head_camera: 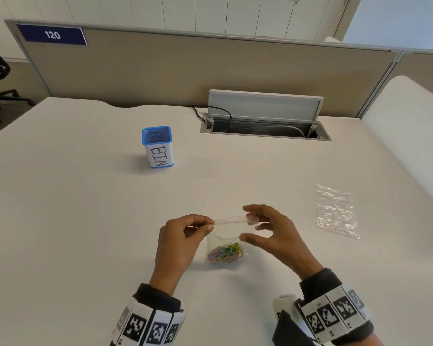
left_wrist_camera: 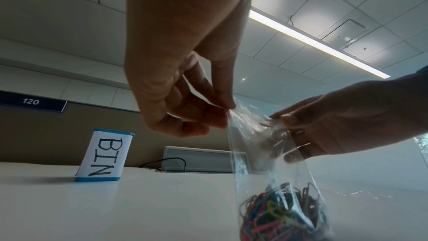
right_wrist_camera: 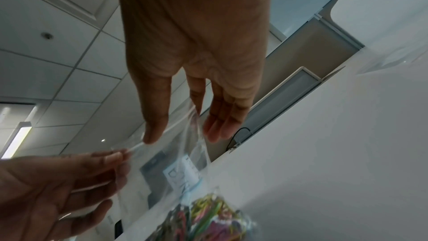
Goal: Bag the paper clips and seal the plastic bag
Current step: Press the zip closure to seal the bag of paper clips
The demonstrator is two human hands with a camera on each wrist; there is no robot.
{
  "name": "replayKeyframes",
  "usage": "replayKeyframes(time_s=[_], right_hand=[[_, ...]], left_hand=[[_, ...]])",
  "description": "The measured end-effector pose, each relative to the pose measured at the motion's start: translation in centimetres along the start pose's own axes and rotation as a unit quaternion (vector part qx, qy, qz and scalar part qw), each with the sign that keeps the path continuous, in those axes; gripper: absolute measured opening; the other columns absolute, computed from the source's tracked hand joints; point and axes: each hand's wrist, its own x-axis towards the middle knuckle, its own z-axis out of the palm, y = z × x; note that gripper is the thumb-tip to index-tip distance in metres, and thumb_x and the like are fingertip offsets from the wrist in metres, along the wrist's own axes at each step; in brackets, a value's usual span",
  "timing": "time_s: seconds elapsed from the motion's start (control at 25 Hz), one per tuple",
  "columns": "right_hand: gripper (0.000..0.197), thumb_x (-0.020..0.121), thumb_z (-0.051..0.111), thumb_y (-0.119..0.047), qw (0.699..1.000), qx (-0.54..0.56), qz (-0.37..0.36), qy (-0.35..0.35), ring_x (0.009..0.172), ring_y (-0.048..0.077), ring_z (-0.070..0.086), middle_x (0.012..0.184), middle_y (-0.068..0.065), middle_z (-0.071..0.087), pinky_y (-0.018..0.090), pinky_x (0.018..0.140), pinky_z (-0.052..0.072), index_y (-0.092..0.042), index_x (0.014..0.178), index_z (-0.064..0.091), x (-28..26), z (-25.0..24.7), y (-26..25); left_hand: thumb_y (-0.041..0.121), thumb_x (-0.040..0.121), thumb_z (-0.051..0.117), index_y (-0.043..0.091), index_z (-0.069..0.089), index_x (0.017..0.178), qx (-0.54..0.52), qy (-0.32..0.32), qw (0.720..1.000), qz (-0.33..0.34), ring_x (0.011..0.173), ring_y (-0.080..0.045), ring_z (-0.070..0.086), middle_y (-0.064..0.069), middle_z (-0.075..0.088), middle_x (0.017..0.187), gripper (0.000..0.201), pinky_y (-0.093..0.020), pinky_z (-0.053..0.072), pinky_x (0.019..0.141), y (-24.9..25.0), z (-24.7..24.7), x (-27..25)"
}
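plastic bag (head_camera: 226, 233): top strip runs left-right | left hand (head_camera: 180, 237) pinches its left end | right hand (head_camera: 276, 236) spread at right end

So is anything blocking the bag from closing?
Nothing visible. The left hand pinches one top corner of the plastic bag, the right hand touches the other, and the paper clips sit low inside.
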Motion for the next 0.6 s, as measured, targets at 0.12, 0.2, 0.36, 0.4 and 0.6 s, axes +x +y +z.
replayKeyframes(time_s=[0.12, 0.2, 0.36, 0.4, 0.6], right_hand=[[0.026, 0.066, 0.083, -0.016, 1.0, -0.003, 0.012, -0.023, 0.086, 0.005, 0.067, 0.092, -0.006, 0.073, 0.021, 0.078, 0.055, -0.025, 0.085, 0.068, 0.3, 1.2, -0.1], [0.028, 0.069, 0.08, -0.014, 0.999, -0.019, 0.016, -0.02, 0.079, 0.006, 0.069, 0.084, -0.002, 0.076, 0.023, 0.073, 0.054, -0.035, 0.061, 0.063, 0.6, 1.9, -0.4], [0.027, 0.076, 0.072, -0.004, 0.997, 0.055, 0.048, -0.032, 0.077, 0.018, 0.073, 0.085, 0.009, 0.076, 0.037, 0.072, 0.061, -0.022, 0.062, 0.058, 1.4, 2.8, -1.2], [0.018, 0.077, 0.072, -0.003, 0.994, 0.087, 0.058, -0.029, 0.077, 0.022, 0.074, 0.086, 0.012, 0.076, 0.04, 0.07, 0.061, -0.012, 0.068, 0.059, 1.6, 2.9, -1.5], [0.018, 0.078, 0.072, -0.005, 0.961, 0.256, 0.099, 0.034, 0.082, 0.031, 0.073, 0.092, 0.023, 0.072, 0.039, 0.064, 0.06, 0.001, 0.082, 0.055, 2.5, 3.3, -2.8]], left_hand=[[0.019, 0.079, 0.068, 0.027, 0.071, 0.08, 0.001, -0.002, 1.0, 0.003, 0.08, -0.01, 0.066, 0.008, 0.072, 0.082, 0.008, -0.013, 0.046, 0.067, -0.2, 0.1, 0.1], [0.019, 0.081, 0.065, 0.025, 0.07, 0.09, -0.005, 0.01, 1.0, -0.001, 0.083, -0.011, 0.066, 0.006, 0.072, 0.087, 0.012, -0.018, 0.05, 0.072, -0.6, 0.0, 0.1], [0.016, 0.086, 0.057, 0.023, 0.058, 0.112, -0.014, 0.01, 0.998, -0.068, 0.093, -0.022, 0.064, -0.003, 0.066, 0.098, 0.026, -0.044, 0.054, 0.088, -2.2, -0.3, 0.4], [0.016, 0.087, 0.056, 0.022, 0.055, 0.115, -0.016, 0.0, 0.995, -0.094, 0.096, -0.024, 0.063, -0.005, 0.065, 0.102, 0.029, -0.047, 0.052, 0.091, -2.5, -0.3, 0.5], [0.025, 0.089, 0.054, 0.014, 0.047, 0.125, -0.103, -0.067, 0.97, -0.21, 0.105, -0.027, 0.061, -0.012, 0.062, 0.113, 0.038, -0.042, 0.051, 0.092, -2.6, 0.1, 0.8]])
